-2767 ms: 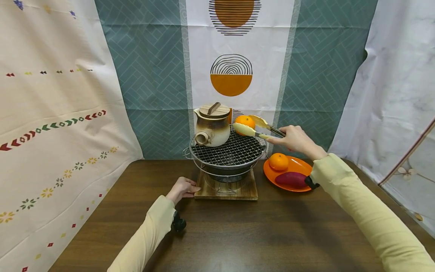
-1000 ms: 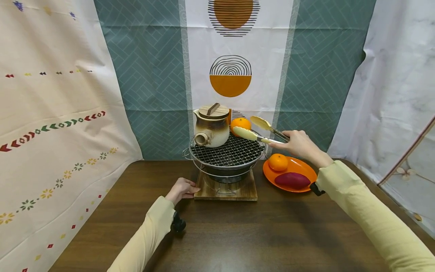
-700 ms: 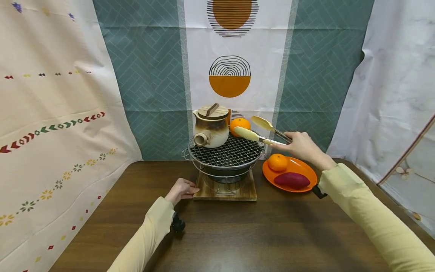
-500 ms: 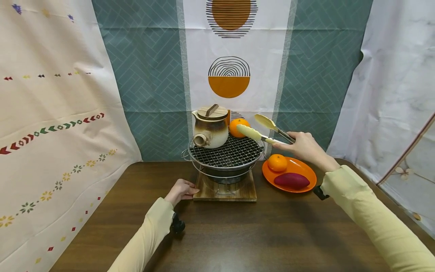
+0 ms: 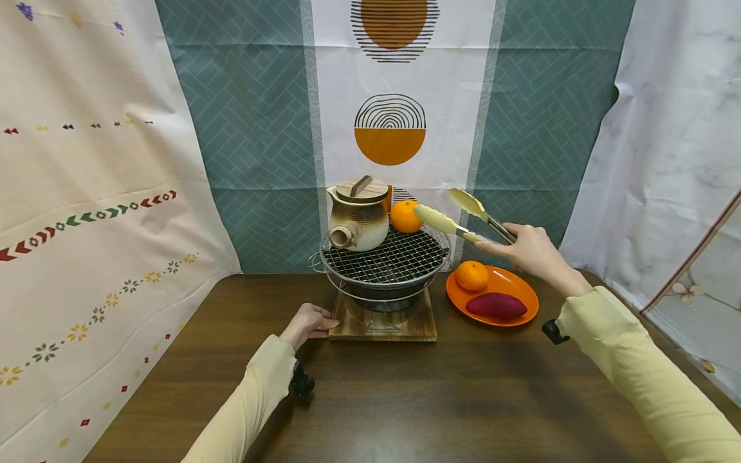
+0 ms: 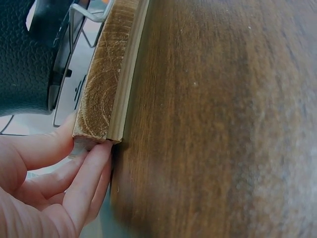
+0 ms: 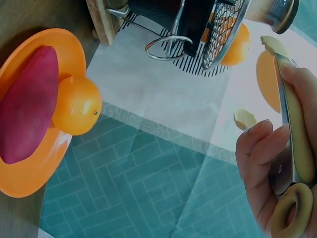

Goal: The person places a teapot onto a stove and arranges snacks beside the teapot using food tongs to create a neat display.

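My right hand (image 5: 532, 247) grips a pair of tongs (image 7: 292, 119) with pale yellow tips. The tong arms are spread apart, with nothing between the tips. One tip overlaps the right side of an orange (image 5: 406, 217) in the head view. That orange sits on the round wire-mesh grill (image 5: 399, 260), right of a brown and cream clay teapot (image 5: 360, 225) with a wooden lid. My left hand (image 5: 308, 323) holds the front left corner of the wooden board (image 6: 101, 94) under the grill, thumb on its upper side and fingertips at its edge.
Right of the grill lies an orange oval plate (image 5: 523, 292). On it are a second orange (image 5: 472, 276) and a purple sweet potato (image 5: 496, 306). A patterned cloth (image 5: 255, 128) hangs behind the dark wooden table (image 5: 393, 399).
The tongs first carried the orange over the grill; it came down beside the teapot. The tips parted and the right hand drew back to the right. The left hand stays at the board.
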A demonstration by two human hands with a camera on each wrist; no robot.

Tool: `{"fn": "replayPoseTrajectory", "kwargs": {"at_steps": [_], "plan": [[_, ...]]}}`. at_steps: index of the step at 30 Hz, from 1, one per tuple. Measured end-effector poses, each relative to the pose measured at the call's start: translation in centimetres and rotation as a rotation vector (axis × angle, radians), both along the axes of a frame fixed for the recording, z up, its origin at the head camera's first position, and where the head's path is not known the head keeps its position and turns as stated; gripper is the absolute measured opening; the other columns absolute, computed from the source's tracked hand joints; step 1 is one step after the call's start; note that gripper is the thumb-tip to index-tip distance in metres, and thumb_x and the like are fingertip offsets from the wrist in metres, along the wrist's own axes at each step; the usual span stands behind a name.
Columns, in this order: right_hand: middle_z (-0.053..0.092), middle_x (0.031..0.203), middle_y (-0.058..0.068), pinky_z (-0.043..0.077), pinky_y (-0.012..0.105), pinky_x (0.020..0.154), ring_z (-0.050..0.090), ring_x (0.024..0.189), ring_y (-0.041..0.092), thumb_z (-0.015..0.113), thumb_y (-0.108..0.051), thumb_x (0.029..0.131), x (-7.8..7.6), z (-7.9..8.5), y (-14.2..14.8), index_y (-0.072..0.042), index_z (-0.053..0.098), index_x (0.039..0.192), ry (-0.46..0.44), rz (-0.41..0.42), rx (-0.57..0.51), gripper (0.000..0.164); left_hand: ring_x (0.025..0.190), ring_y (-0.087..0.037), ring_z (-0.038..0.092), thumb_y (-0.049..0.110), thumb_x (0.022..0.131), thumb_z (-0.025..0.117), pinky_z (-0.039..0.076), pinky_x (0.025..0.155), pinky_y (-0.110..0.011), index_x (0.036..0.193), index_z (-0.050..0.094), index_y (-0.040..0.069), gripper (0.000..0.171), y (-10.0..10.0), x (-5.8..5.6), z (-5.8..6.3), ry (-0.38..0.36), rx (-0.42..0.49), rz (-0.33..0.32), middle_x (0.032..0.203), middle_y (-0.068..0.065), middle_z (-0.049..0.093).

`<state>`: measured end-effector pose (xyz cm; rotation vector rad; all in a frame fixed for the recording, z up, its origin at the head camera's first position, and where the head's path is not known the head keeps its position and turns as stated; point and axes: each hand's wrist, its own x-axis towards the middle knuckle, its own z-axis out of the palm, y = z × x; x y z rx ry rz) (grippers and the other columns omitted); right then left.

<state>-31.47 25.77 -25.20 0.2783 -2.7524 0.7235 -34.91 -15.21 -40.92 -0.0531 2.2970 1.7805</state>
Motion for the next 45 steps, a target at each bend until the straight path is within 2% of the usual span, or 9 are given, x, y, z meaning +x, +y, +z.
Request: {"fn": "replayPoseTrajectory", "kwargs": {"at_steps": [6,15,24,31,45], "plan": [[0.044,0.057,0.006,0.038,0.032,0.044,0.046,0.046,0.020,0.062,-0.061,0.073,0.3,0.0,0.6,-0.006,0.048,0.082,0.020,-0.025,0.016,0.057,0.082,-0.027,0.061,-0.005,0.081,0.062,0.048,0.075,-0.045,0.110,0.049,-0.021,0.035,0.0,-0.1,0.0,-0.005,-0.001,0.006,0.089,-0.020,0.063],[0.044,0.056,0.007,0.036,0.033,0.044,0.046,0.045,0.022,0.062,-0.061,0.073,0.7,-0.2,2.1,-0.005,0.049,0.085,0.024,-0.078,0.018,0.059,0.079,-0.026,0.061,-0.004,0.080,0.063,0.048,0.074,-0.043,0.109,0.050,-0.021,0.036,0.0,-0.3,0.1,-0.014,-0.001,0.003,0.091,-0.021,0.063],[0.045,0.054,0.007,0.034,0.032,0.042,0.046,0.045,0.022,0.061,-0.062,0.074,1.0,-0.4,3.5,-0.005,0.046,0.082,-0.008,-0.084,0.004,0.059,0.079,-0.024,0.060,-0.005,0.081,0.063,0.048,0.075,-0.044,0.109,0.051,-0.020,0.034,0.2,-0.3,0.2,-0.004,-0.013,0.012,0.090,-0.018,0.062],[0.043,0.052,0.005,0.031,0.031,0.041,0.044,0.047,0.022,0.061,-0.061,0.074,1.3,-1.0,4.6,-0.005,0.045,0.077,0.013,-0.108,0.031,0.058,0.078,-0.024,0.060,-0.005,0.081,0.063,0.048,0.074,-0.043,0.110,0.050,-0.020,0.035,0.2,-0.2,0.2,-0.009,-0.006,0.017,0.090,-0.018,0.062],[0.041,0.050,0.004,0.028,0.031,0.040,0.041,0.046,0.021,0.062,-0.062,0.073,1.5,-2.3,6.1,-0.006,0.043,0.071,-0.012,-0.138,0.038,0.059,0.076,-0.022,0.060,-0.005,0.080,0.063,0.049,0.072,-0.041,0.110,0.049,-0.021,0.037,0.1,0.0,0.1,-0.017,-0.001,0.023,0.089,-0.019,0.062]]}}
